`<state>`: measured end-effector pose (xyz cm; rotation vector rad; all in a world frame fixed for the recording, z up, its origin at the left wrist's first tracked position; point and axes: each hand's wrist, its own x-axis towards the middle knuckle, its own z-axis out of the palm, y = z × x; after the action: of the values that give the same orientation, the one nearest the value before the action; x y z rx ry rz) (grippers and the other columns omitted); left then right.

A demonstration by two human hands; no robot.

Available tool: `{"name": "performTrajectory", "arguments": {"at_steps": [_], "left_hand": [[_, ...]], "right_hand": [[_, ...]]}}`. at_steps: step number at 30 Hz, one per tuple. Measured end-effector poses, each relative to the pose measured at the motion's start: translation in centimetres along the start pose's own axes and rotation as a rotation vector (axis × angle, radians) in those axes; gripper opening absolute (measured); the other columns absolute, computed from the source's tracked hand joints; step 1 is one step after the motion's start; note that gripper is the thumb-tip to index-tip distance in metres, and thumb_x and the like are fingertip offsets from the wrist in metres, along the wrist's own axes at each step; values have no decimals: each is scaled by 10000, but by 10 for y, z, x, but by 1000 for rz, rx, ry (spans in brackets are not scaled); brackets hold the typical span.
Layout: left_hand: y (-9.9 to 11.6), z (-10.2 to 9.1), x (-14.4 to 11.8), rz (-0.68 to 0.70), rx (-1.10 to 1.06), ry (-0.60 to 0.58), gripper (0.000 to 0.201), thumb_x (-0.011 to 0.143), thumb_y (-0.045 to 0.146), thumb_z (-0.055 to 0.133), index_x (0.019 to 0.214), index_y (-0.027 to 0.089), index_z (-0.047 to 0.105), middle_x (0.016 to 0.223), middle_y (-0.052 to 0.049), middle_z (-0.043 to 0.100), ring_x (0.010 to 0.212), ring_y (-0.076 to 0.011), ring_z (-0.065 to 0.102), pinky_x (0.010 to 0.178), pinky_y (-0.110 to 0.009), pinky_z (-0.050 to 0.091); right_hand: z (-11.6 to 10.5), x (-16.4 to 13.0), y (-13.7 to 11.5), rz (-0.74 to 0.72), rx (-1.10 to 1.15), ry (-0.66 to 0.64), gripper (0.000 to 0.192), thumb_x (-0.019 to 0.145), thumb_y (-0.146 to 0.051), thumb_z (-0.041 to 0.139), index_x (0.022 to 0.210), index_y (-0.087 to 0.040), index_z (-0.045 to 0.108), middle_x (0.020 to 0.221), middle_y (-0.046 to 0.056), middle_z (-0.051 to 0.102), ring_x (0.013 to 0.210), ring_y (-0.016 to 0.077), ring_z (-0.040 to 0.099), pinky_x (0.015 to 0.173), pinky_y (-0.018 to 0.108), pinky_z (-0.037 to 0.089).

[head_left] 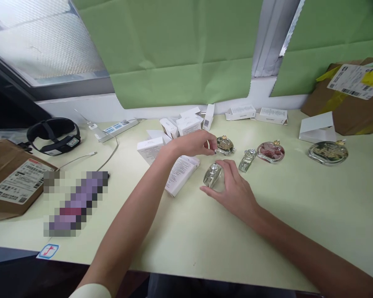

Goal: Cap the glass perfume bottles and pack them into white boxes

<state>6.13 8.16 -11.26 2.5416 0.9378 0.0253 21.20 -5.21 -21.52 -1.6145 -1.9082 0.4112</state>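
My right hand (pixel 238 188) grips a clear glass bottle (pixel 212 175) on the table, thumb on the near side and fingers on the far side. My left hand (pixel 196 143) is above and behind that bottle, its fingertips pinched together around something too small to make out. Just past those fingertips is an ornate round glass bottle (pixel 225 145) with a dark and gold pattern. A narrow clear glass bottle (pixel 248 160) stands right of my right fingers, beside a red-patterned round bottle (pixel 271 152). White printed cartons (pixel 182 175) lie under and beside my left forearm.
Farther right lies a dark-patterned bottle (pixel 327 153) before a white box (pixel 317 129) and a taped cardboard box (pixel 349 97). More cartons (pixel 241 112) line the wall. At left are a black headset (pixel 54 136), a power strip (pixel 121 126), a parcel (pixel 17 182) and a blurred purple object (pixel 77 205).
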Motion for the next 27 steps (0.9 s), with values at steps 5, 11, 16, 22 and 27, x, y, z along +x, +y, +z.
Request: {"name": "performTrajectory", "arguments": {"at_steps": [5,11,16,22,27], "left_hand": [[13,-18,-18,17,4,48,179,882,305,594,991,194,684,960,-24,678,747,-110,597,649,-241,410],[39,-31,-35,165,10,227,170,920,299,572,1024,216,678,1049,-25,657,875,-131,594,673,-248,420],[63,-28,-38,255,86,250,134,925,249,564,971,212,684,1039,-25,636,881,-138,577,722,-267,411],[59,-25,-37,202,59,153,204,891,250,605,1092,233,636,1103,-21,613,908,-139,570,744,-257,412],[33,-21,-34,-60,14,-180,499,786,330,706,1256,275,549,1236,-28,583,1043,-179,561,767,-247,428]], "right_hand": [[-25,9,10,-58,156,-184,752,833,-518,642,1486,-290,349,1448,109,475,1141,286,591,857,443,541],[-79,31,9,150,712,-124,502,860,-557,639,1302,-323,596,1174,66,656,773,140,604,608,280,486],[-73,40,5,144,1090,-83,350,814,-412,758,1127,-259,724,768,3,613,642,88,499,461,201,335],[-68,37,18,148,1137,-113,351,806,-349,777,1146,-289,719,865,10,615,610,65,468,424,189,302],[-76,34,27,129,1076,-163,364,838,-368,741,1196,-315,694,964,31,622,598,58,451,429,196,284]]}}
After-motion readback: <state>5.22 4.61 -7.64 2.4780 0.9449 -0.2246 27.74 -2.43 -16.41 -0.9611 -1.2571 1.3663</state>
